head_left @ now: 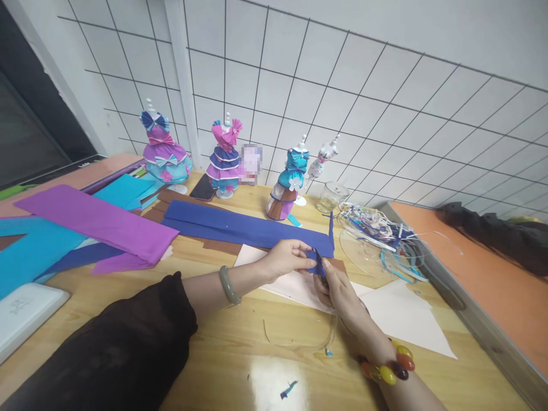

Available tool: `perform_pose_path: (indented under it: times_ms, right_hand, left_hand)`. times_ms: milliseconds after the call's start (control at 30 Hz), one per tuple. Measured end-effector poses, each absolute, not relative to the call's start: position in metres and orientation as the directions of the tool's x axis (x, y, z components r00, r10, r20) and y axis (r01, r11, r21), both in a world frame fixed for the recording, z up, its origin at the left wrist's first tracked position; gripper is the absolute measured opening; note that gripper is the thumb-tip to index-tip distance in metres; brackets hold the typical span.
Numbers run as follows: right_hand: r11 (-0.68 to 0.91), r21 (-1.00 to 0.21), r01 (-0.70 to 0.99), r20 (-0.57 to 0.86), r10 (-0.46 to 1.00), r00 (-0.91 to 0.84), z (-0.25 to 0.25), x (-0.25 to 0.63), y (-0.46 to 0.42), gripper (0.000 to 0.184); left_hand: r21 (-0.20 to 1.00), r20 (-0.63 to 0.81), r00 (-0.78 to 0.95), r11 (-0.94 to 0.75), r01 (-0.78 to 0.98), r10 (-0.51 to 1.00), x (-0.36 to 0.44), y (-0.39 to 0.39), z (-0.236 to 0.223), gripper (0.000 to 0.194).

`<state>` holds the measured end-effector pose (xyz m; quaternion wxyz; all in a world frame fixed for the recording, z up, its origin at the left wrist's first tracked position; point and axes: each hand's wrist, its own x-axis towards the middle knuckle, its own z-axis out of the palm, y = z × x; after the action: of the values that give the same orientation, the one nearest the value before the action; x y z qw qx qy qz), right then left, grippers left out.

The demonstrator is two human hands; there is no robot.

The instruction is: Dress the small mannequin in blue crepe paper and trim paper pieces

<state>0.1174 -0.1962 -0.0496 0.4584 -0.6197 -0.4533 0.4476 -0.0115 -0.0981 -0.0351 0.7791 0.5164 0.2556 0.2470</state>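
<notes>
My left hand (289, 261) pinches a small dark-blue paper piece (314, 264) between thumb and fingers. My right hand (338, 285) is closed around scissors (319, 260), whose dark blades lie against the blue piece; their handles are mostly hidden by my fingers. Just behind my hands is a long folded strip of blue paper (240, 225), with a narrow upright bit at its right end. Pale pink paper sheets (409, 311) lie beneath and to the right of my hands. A brown sheet (218, 245) shows under the blue strip.
Several small dress forms, such as one in teal (296, 165), stand by the tiled wall. A glass cup (331, 197) and a heap of paper scraps (372, 225) are at right. Purple paper (103, 225), a phone (202, 187) and a white box (29, 317) are at left.
</notes>
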Motion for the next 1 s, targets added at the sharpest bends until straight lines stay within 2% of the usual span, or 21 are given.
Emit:
perform_pose_path:
  times_ms: [300,667,1000]
  right_hand:
    - [-0.171,-0.978,0.122,-0.148,0.973,0.178,-0.0513,0.1180,-0.1968,0.048]
    - [-0.154,-0.970,0.187,-0.120,0.976,0.183,-0.0429,0.1141,-0.1988,0.052]
    - [-0.134,-0.971,0.198,-0.097,0.978,0.185,-0.0451,0.1148,-0.1979,0.053]
  left_hand:
    - [0.917,-0.142,0.756,0.372,-0.142,0.638,-0.0115,-0.0981,-0.0352,0.038]
    - [0.930,-0.147,0.749,0.349,-0.119,0.646,-0.0123,-0.0963,-0.0339,0.038]
    - [0.898,-0.171,0.778,0.420,-0.129,0.605,-0.0125,-0.0963,-0.0361,0.038]
